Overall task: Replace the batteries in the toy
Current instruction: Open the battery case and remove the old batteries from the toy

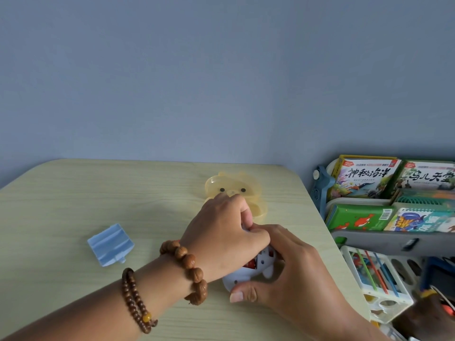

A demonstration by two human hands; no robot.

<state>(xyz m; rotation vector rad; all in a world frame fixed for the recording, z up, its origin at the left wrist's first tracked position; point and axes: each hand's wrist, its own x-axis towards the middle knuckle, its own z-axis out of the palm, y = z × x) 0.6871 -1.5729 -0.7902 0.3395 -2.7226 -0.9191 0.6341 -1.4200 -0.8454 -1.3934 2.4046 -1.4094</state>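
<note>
A white toy lies on the pale wooden table, mostly covered by both hands. Its open compartment shows a red battery. My right hand wraps around the toy from the right, thumb at its near edge. My left hand, with beaded bracelets at the wrist, presses down on the toy's top, fingertips pinched at the compartment. What the fingertips hold is hidden. A light blue plastic cover lies on the table to the left, apart from the hands.
A translucent yellow bear-faced container stands just beyond the hands. To the right of the table, a rack holds picture books and a white bin of coloured sticks. The table's right edge runs close to my right hand.
</note>
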